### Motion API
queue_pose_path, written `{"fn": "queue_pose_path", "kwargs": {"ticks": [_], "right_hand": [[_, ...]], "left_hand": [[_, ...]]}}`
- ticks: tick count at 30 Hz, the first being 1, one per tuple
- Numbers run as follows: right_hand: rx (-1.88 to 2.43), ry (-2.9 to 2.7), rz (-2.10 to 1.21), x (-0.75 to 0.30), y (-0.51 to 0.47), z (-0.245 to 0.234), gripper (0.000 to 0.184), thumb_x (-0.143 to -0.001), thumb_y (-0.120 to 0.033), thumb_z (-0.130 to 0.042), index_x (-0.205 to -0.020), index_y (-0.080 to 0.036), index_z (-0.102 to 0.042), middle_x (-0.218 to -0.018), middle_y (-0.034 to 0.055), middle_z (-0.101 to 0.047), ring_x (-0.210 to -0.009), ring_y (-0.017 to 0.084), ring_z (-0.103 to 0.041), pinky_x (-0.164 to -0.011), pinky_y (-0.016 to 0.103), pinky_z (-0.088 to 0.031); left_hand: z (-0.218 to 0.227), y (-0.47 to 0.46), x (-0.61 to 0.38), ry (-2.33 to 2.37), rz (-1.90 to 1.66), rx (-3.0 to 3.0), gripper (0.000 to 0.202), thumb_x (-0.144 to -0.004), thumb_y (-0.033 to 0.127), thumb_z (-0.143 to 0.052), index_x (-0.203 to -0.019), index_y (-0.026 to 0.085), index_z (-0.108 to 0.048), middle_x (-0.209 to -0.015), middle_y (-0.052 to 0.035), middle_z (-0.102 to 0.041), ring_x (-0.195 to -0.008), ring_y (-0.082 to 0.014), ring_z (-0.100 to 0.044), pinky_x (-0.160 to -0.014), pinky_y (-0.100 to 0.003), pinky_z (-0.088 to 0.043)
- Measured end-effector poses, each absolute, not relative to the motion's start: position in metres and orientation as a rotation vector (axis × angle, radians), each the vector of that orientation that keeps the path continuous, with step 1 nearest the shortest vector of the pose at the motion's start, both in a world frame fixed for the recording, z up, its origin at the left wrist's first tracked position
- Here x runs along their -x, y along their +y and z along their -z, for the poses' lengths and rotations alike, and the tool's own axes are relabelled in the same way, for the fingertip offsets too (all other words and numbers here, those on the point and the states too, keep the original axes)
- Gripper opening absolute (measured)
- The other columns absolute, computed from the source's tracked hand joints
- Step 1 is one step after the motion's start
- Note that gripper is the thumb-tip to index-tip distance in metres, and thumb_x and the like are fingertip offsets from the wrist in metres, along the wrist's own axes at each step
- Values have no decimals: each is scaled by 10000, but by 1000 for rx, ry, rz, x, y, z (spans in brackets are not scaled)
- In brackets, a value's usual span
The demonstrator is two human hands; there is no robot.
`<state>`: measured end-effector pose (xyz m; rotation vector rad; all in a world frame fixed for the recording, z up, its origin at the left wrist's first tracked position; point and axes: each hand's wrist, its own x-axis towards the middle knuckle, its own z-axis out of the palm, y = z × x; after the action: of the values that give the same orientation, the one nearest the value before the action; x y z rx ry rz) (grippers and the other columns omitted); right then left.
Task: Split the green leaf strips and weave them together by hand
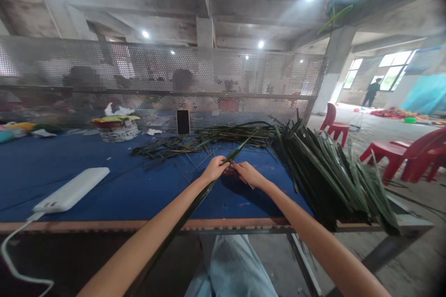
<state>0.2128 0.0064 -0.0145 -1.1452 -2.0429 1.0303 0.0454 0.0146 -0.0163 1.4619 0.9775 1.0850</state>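
My left hand and my right hand meet above the blue table top, both pinched on one long dark green leaf strip. The strip runs from beneath my left forearm up past my fingers toward the far side. A tall stack of long green leaves lies just to the right of my right hand. A loose scatter of thin leaf strips lies on the cloth behind my hands.
A white power bank with a cable lies at the left. A phone leans on the perforated metal screen. A basket stands back left. Red plastic chairs stand right; people sit behind the screen.
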Motion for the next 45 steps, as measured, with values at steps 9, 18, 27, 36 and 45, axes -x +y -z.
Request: {"fn": "queue_pose_path", "kwargs": {"ticks": [9,18,27,36,45], "right_hand": [[1205,-1934,-946,-216,10,12,462,-936,-375,-297,-539,-186,-437,-365,-40,-388,-359,87,-377,-435,209,-273],[1225,-1904,-881,-219,8,5,479,-948,-376,-288,-540,-181,-448,-360,-35,-385,-371,97,-385,-455,220,-269],[1140,-1999,-1066,-216,8,11,501,-955,-393,-310,-524,-178,-447,-326,-40,-382,-319,82,-347,-404,216,-254],[1150,-1902,-1016,-218,10,10,488,-954,-390,-296,-537,-182,-441,-324,-48,-362,-320,81,-334,-410,213,-253],[1103,-1893,-1085,-219,6,5,486,-956,-356,-297,-523,-183,-436,-296,-49,-359,-293,79,-314,-390,213,-247]], "left_hand": [[-1,3,-50,983,-1066,-1464,237,-684,73,-576,-891,153,-661,-746,-10,-712,-678,-158,-668,-700,-252,-495],[3,4,-51,966,-1002,-1351,168,-688,50,-631,-827,133,-584,-681,-26,-706,-600,-144,-666,-637,-244,-497],[12,11,-48,929,-1032,-1346,199,-705,102,-690,-830,133,-538,-692,-42,-706,-654,-179,-693,-718,-306,-528],[6,8,-48,867,-1011,-1455,288,-702,170,-711,-978,147,-635,-841,-44,-710,-754,-177,-679,-780,-300,-505],[12,12,-44,926,-1054,-1454,246,-687,261,-757,-825,128,-603,-696,-45,-698,-681,-201,-685,-718,-322,-521]]}}
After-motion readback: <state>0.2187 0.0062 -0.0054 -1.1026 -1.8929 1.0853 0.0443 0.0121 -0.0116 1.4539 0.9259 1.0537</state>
